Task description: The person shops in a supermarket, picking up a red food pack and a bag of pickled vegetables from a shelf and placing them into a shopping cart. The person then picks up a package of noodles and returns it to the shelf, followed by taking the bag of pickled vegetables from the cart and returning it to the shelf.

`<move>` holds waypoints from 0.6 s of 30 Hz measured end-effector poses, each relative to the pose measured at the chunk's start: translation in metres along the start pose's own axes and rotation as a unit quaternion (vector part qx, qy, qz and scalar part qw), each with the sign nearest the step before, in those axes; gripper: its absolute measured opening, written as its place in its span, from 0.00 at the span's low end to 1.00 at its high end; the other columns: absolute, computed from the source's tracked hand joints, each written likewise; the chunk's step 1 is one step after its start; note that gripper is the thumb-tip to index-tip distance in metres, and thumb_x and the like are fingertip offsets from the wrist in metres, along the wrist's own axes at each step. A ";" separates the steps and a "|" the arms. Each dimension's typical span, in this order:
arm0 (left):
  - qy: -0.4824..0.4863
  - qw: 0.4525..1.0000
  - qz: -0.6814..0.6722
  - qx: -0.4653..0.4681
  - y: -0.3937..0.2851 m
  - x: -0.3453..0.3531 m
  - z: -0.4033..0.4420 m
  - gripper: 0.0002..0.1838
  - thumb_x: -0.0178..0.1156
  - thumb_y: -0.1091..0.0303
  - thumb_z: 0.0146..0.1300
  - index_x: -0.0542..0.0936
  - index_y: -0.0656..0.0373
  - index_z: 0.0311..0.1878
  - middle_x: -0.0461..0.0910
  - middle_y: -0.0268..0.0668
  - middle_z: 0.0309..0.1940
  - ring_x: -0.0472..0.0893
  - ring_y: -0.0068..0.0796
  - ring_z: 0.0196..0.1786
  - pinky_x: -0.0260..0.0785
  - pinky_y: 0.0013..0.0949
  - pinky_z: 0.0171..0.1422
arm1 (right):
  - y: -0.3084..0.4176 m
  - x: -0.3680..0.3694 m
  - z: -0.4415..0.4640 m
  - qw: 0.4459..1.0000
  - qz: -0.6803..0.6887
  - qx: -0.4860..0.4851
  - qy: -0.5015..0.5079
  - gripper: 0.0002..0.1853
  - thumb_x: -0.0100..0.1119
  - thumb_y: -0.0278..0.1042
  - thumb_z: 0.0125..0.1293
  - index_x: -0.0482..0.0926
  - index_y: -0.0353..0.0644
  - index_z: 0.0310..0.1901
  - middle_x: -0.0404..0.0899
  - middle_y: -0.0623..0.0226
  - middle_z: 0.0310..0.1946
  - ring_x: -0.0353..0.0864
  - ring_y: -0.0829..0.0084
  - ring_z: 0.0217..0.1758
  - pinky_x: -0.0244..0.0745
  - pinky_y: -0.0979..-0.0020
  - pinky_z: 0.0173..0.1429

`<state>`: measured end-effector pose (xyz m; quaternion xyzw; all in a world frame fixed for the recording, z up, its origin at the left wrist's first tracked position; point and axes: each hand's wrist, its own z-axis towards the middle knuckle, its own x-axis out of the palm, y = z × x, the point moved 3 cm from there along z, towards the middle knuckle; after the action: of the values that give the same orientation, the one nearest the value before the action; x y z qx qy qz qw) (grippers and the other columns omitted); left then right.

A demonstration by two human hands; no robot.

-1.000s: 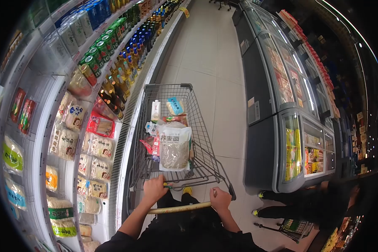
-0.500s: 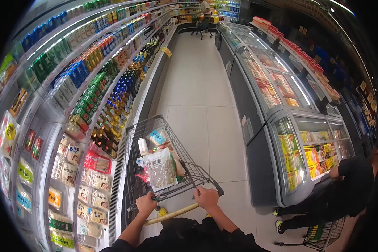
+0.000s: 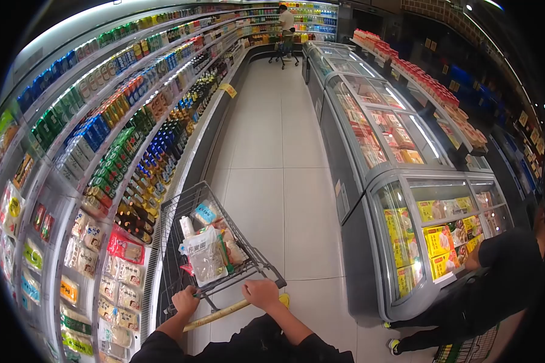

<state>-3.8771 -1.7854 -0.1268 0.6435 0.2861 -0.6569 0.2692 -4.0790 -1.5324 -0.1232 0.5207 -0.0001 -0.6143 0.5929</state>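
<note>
A wire shopping cart stands angled in front of me, against the foot of the shelves on the left. My left hand is closed on the cart frame near the left end of its yellow handle. At the handle's right end, my right hand is closed on the cart too. In the basket lie a clear pack of noodles with a white label, a pack with a blue label, a white bottle and other packaged food, partly covered.
Refrigerated shelves with cans, bottles and bagged food line the left. Glass-topped freezers run along the right. A person in black stands beside them, above another cart. Far down the tiled aisle, another person stands by a cart.
The cart and both my hands have shifted left in view, with my hands still on it. More of the far end shows, including more of the distant person.
</note>
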 end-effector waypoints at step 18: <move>-0.114 0.986 -0.075 -0.098 -0.168 0.040 0.047 0.10 0.75 0.57 0.59 0.84 0.48 0.32 0.83 0.36 0.23 0.84 0.44 0.33 0.66 0.49 0.45 | -0.180 -0.050 0.128 0.987 -0.007 -0.102 0.122 0.15 0.66 0.45 0.67 0.81 0.48 0.24 0.82 0.67 0.19 0.83 0.61 0.23 0.77 0.61 0.34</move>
<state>-4.0315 -1.7027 -0.1616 0.5113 0.3640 -0.7133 0.3119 -4.3044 -1.5217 -0.1435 0.5286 0.1384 -0.5475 0.6338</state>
